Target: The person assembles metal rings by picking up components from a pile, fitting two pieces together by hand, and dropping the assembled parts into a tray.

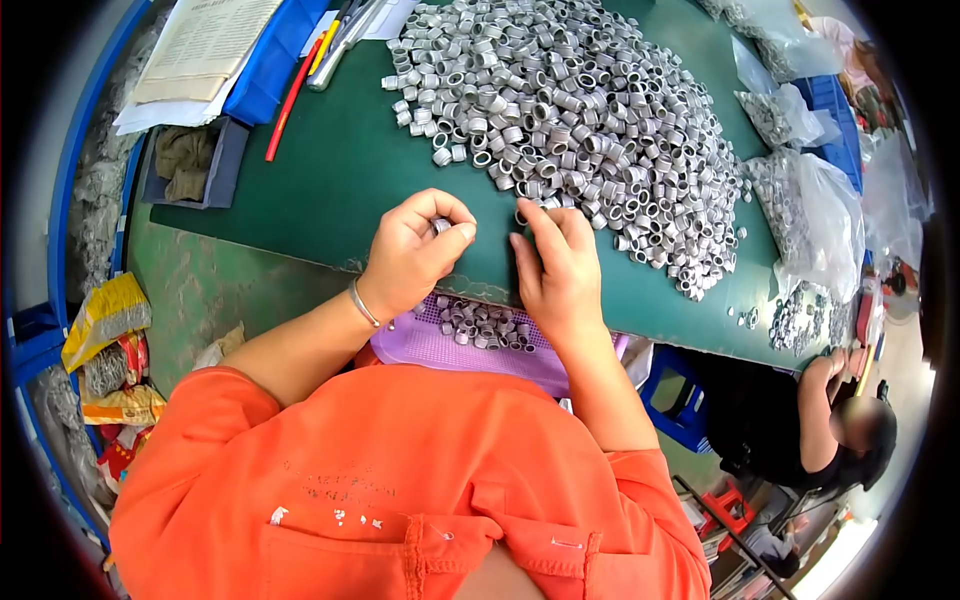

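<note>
My left hand (pixel 415 245) is closed, thumb and curled fingers around a small grey metal ring (pixel 440 226), which shows only in part. It is over the front edge of the green table. My right hand (pixel 558 262) has its thumb and index finger apart. Its index fingertip is right at a ring on the near edge of a big heap of grey metal rings (pixel 570 110). Below both hands, a purple basket (pixel 400 345) sits under the table edge with several loose rings (pixel 485 325) in it.
At the back left lie a red pen (pixel 290 105), a blue tray (pixel 275 65) with papers, and a grey bin (pixel 222 165) holding cloth. Plastic bags (pixel 815 215) of metal parts line the right side. Another person (pixel 800 420) sits at the right, near a blue stool (pixel 675 400).
</note>
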Tool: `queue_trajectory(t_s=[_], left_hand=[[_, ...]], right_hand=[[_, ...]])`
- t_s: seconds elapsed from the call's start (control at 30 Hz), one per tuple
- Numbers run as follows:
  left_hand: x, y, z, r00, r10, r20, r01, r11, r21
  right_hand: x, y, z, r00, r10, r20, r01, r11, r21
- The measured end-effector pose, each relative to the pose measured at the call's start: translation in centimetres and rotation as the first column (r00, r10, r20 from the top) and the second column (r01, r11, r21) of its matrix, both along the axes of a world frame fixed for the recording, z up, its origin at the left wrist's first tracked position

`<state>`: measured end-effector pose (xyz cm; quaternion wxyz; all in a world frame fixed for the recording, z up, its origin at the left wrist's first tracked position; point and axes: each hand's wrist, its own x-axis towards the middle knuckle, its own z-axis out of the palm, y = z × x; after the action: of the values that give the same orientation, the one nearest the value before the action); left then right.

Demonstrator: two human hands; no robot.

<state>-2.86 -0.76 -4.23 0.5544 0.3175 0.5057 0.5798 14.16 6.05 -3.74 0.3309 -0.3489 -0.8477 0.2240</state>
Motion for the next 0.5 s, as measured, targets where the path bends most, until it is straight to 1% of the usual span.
queue_trajectory(t_s=[0.03, 0.1, 0.13, 0.17, 0.2, 0.23, 0.27, 0.3, 0.37, 0.4, 0.43, 0.5], left_hand=[[-0.1, 0.0, 0.1, 1.000, 0.002, -0.002, -0.002, 1.000, -0.004], [0.2, -0.3, 0.3, 1.000, 0.004, -0.017, -0.003, 1.000, 0.004], [0.0, -0.3, 0.3, 0.999, 0.000, -0.033, 0.001, 1.000, 0.010], [0.0, -0.2, 0.4, 0.999, 0.004, -0.038, -0.003, 1.000, 0.011], [0.1, -0.1, 0.4, 0.988, -0.039, -0.147, 0.047, 0.998, 0.052], [0.3, -0.1, 0.3, 0.964, -0.081, -0.253, 0.105, 0.991, 0.084], [0.5, -0.2, 0.3, 0.927, -0.122, -0.354, 0.170, 0.980, 0.108], [0.7, -0.1, 0.1, 0.928, -0.131, -0.348, 0.176, 0.979, 0.100], [1.1, 0.0, 0.0, 0.956, -0.155, -0.251, 0.188, 0.975, 0.116], [1.0, -0.1, 0.2, 0.951, -0.236, -0.198, 0.253, 0.965, 0.066], [1.0, -0.1, 0.4, 0.952, -0.237, -0.195, 0.253, 0.965, 0.063], [1.1, -0.1, 0.6, 0.939, -0.259, -0.228, 0.283, 0.956, 0.081]], right_hand=[[-0.4, 0.4, -0.1, 0.997, -0.015, 0.079, 0.011, 0.999, 0.048], [-0.1, 0.8, -0.8, 1.000, 0.023, 0.013, -0.024, 0.994, 0.110], [0.4, 0.1, -0.2, 0.995, -0.022, -0.100, 0.001, 0.979, -0.206], [0.9, -0.3, -0.3, 0.975, -0.085, -0.205, -0.016, 0.896, -0.444], [1.1, -0.8, 0.2, 0.921, -0.169, -0.351, -0.122, 0.731, -0.671], [1.2, -1.2, 0.9, 0.843, -0.294, -0.450, -0.261, 0.508, -0.821], [1.5, -1.4, 1.0, 0.839, -0.280, -0.467, -0.290, 0.497, -0.818], [1.7, -1.6, 1.1, 0.839, -0.289, -0.460, -0.282, 0.492, -0.824], [2.1, -1.8, 1.2, 0.816, -0.320, -0.482, -0.341, 0.406, -0.848], [2.1, -1.9, 1.2, 0.812, -0.323, -0.485, -0.351, 0.394, -0.850], [2.1, -2.0, 1.1, 0.813, -0.326, -0.482, -0.348, 0.391, -0.852], [2.1, -2.1, 0.8, 0.775, -0.325, -0.541, -0.405, 0.402, -0.822]])
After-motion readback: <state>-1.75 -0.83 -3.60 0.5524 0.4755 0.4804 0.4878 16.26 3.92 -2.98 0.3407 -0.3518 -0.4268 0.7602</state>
